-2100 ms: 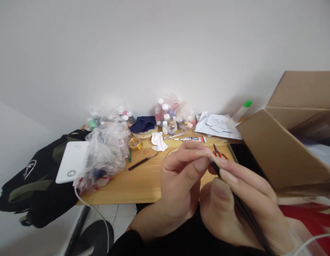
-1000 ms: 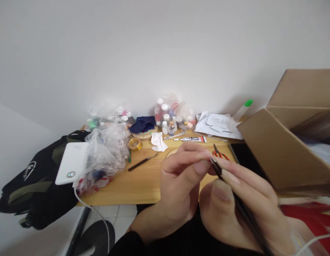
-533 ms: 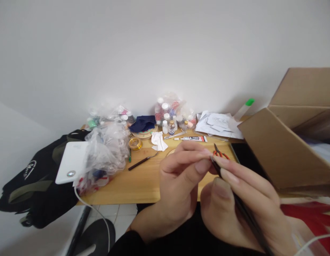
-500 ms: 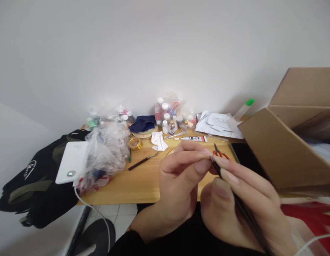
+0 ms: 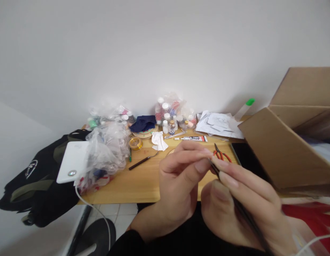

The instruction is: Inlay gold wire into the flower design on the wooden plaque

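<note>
My left hand is raised close to the camera, thumb and forefinger pinched together on something too small to make out. My right hand grips a thin black tool like a pen, its tip meeting the left fingertips. Both hands hover above the near edge of a wooden table. Just behind the fingertips lie small orange-handled scissors on the table.
An open cardboard box stands at the right. Clear plastic bags, a white device, small bottles, a glue tube, papers, a gold wire spool and a dark pen-like tool crowd the table. A black bag hangs at the left.
Hardly anything has moved. My hands stay pinched together with only slight shifts, and the view has drifted a little.
</note>
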A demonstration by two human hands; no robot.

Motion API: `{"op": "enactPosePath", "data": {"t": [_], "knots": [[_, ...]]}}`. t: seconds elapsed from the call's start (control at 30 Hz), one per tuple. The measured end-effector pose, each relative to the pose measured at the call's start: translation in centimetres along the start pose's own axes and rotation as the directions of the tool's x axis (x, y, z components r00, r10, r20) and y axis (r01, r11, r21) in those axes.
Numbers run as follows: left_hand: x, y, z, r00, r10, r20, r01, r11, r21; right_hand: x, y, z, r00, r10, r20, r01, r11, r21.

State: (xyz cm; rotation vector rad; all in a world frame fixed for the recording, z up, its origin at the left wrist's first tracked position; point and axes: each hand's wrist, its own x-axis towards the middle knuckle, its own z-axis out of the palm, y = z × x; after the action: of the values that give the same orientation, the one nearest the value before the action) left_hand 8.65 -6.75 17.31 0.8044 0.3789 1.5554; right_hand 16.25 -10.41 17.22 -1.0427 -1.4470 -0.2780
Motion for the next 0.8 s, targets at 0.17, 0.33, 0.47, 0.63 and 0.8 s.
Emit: {"op": "enactPosePath", "data": {"t": [0.17, 0.33, 0.47, 0.63, 0.8], "knots": [[0.1, -0.1, 0.1, 0.995, -0.069, 0.071, 0.076, 0.993, -0.091, 0.4, 1.5, -0.6, 0.975, -0.221, 0.033, 0.22, 0.975, 0.022], [0.2, -0.4, 0.2, 0.976, -0.164, 0.143, 0.194, 0.954, -0.229, -0.1, 2.7, -0.3, 0.975, -0.219, -0.029, 0.22, 0.974, 0.045], [0.3, -0.6, 0.1, 0.976, -0.132, 0.175, 0.17, 0.96, -0.222, -0.3, 2.5, -0.2, 0.985, -0.158, -0.064, 0.162, 0.985, 0.058], [0.4, -0.5, 0.1, 0.978, -0.094, 0.188, 0.138, 0.961, -0.238, 0.3, 2.0, -0.7, 0.979, -0.199, 0.036, 0.2, 0.98, -0.014], [0.6, -0.6, 0.0, 0.992, -0.029, 0.119, 0.047, 0.987, -0.152, 0.4, 0.7, 0.0, 0.999, 0.016, -0.05, -0.016, 1.0, 0.016]]}}
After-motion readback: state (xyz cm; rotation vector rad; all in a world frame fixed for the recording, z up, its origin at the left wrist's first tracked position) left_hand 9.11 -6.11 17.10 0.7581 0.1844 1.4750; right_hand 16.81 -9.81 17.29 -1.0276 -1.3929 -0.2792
